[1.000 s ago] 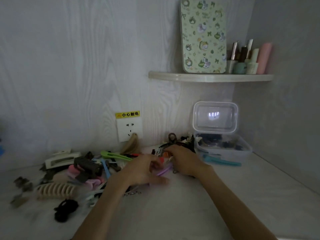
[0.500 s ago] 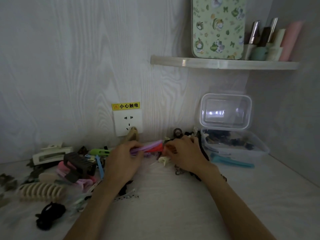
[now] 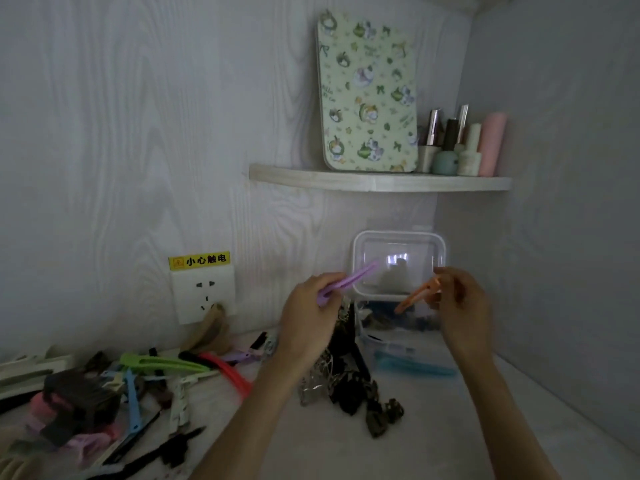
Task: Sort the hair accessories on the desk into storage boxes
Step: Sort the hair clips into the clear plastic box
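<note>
Left hand (image 3: 308,306) fingers pinch a purple clip (image 3: 346,284), right hand (image 3: 457,299) fingers an orange clip (image 3: 417,297), both raised by the storage box (image 3: 398,337), which holds a few pieces while most accessories (image 3: 145,379) lie left of it on the desk (image 3: 433,427).

- A long purple hair clip (image 3: 346,283) is up in the air, tilted, with its thin end pointing up and to the right.
- An orange hair clip (image 3: 417,298) is also in the air, above the clear storage box (image 3: 398,336). The box is open and has dark hair things inside. Its lid (image 3: 398,261) stands up against the wall.
- A blue clip (image 3: 414,367) lies just in front of the box.
- More clips lie in a messy pile on the desk (image 3: 346,452), like a green clip (image 3: 162,363) and a red clip (image 3: 228,374).
</note>
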Motion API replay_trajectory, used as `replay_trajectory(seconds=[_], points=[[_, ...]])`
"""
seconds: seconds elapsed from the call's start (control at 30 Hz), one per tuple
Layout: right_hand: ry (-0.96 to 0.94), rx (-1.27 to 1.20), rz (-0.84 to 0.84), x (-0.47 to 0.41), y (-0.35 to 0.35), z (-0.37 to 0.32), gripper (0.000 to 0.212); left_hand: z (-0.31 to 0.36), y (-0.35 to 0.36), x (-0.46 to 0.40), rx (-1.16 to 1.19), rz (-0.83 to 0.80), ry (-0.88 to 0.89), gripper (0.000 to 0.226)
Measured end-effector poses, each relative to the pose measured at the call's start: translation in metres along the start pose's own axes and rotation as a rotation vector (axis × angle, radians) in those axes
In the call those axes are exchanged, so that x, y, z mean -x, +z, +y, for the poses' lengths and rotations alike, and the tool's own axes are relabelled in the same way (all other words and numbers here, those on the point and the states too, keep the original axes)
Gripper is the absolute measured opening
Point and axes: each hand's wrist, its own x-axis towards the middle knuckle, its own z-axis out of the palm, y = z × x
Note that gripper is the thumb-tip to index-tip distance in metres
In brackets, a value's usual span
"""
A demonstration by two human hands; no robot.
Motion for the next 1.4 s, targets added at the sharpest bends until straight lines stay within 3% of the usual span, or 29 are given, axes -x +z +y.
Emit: replay_trajectory(seconds=[0.07,0.17,0.27,0.47,0.57,0.63,0.7,0.8,0.87,0.93,1.0,1.03,1.1,1.17,1.23,1.33,1.4], points=[[0.081,0.146,0.006,-0.002,-0.008,0.015,0.018,-0.003,0.027,-0.002,-0.067,-0.172,0.029,0.028],[0.086,0.434,0.0,0.001,-0.012,0.021,0.036,-0.01,0.046,0.0,-0.221,-0.25,0.114,0.033],[0.089,0.454,0.051,0.003,-0.008,0.02,0.034,-0.014,0.041,0.0,-0.295,-0.278,0.143,0.042],[0.218,0.364,-0.094,0.01,0.003,0.025,0.033,-0.02,0.022,0.006,-0.291,-0.426,0.023,0.061],[0.116,0.417,-0.039,0.02,0.013,0.016,0.034,-0.011,-0.002,0.009,-0.288,-0.388,0.033,0.07],[-0.019,0.477,0.067,0.029,0.019,0.006,0.035,-0.009,-0.029,0.016,-0.29,-0.279,0.023,0.063],[-0.193,0.421,0.071,0.042,0.027,-0.013,0.031,-0.016,-0.061,0.029,-0.384,-0.187,0.002,0.046],[-0.394,0.294,-0.19,0.072,0.047,-0.048,0.019,-0.035,-0.115,0.054,-0.549,-0.075,-0.077,0.024],[-0.438,0.293,-0.523,0.095,0.066,-0.062,0.02,-0.042,-0.147,0.073,-0.618,-0.09,-0.136,0.016],[-0.353,0.409,-0.841,0.109,0.078,-0.06,0.028,-0.046,-0.16,0.085,-0.641,-0.205,-0.208,0.016],[-0.385,0.582,-1.061,0.136,0.104,-0.07,0.034,-0.055,-0.197,0.106,-0.701,-0.248,-0.244,0.022],[-0.407,0.654,-1.087,0.142,0.109,-0.072,0.035,-0.057,-0.202,0.109,-0.745,-0.233,-0.218,0.023],[-0.446,0.696,-1.016,0.148,0.112,-0.067,0.036,-0.059,-0.2,0.104,-0.744,-0.138,-0.175,0.026],[-0.514,0.766,-0.921,0.157,0.118,-0.065,0.05,-0.057,-0.195,0.099,-0.751,-0.065,-0.154,0.029],[-0.602,0.785,-0.822,0.168,0.124,-0.062,0.064,-0.063,-0.189,0.098,-0.858,-0.092,-0.139,0.036],[-0.619,0.733,-0.771,0.176,0.129,-0.06,0.049,-0.074,-0.18,0.104,-1.062,-0.213,-0.169,0.046],[-0.644,0.679,-0.691,0.173,0.129,-0.057,0.03,-0.074,-0.175,0.104,-1.117,-0.182,-0.172,0.049]])
